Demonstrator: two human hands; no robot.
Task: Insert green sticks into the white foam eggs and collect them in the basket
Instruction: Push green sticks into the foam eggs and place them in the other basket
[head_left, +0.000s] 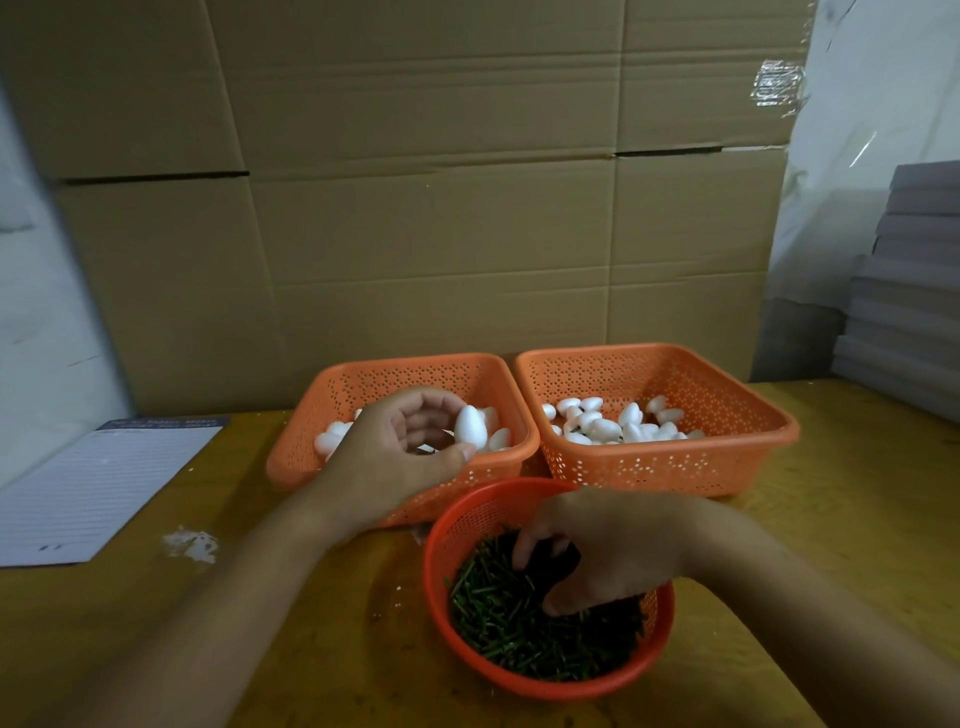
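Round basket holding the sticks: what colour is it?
Red-orange, perforated plastic; the round basket shows best in the head view, nearest the person.

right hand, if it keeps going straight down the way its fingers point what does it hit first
Most likely the green sticks piled in the round red basket; the right hand has its fingertips at or in the pile already, though exact depth is unclear.

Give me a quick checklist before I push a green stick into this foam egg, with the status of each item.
1. Egg in hand: left hand holds a white foam egg at its fingertips. Ok.
2. Stick picked: right hand is down among the green sticks in the round red basket; a grip on one stick, cannot tell.
3. Stick supply: plenty. Ok.
4. Collecting basket: right orange basket has room. Ok.
5. Egg supply: left orange basket holds more. Ok.
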